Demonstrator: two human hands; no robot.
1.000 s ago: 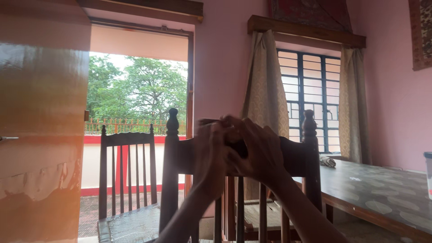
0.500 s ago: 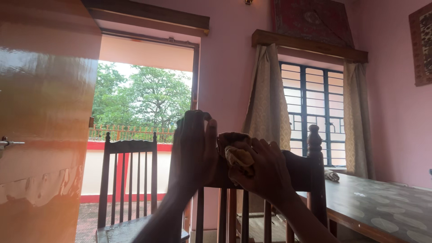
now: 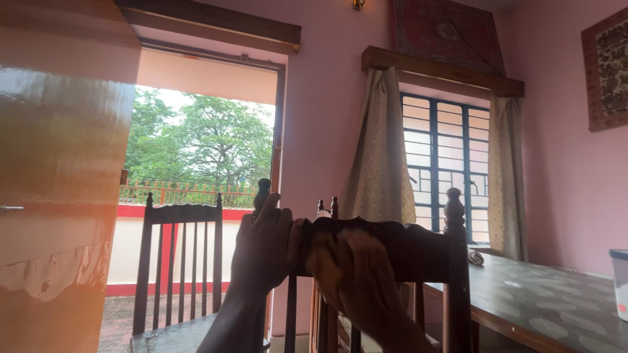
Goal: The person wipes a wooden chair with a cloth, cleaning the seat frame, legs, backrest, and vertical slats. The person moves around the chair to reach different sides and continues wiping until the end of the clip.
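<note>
A dark wooden chair with turned posts stands right in front of me, its back towards me. My left hand grips the left end of its top rail, next to the left post. My right hand is blurred and lies against the middle of the chair back, below the rail's top edge. It presses a small yellowish cloth there, of which only a pale edge shows beside the fingers.
A second slatted chair stands left, before the open doorway to a balcony. A glossy wooden door fills the left edge. A long dark table runs right, bearing a folded cloth and a white container.
My right hand with the cloth has dropped from the rail's top down onto the chair back. My left hand has slid lower on the left end of the rail.
</note>
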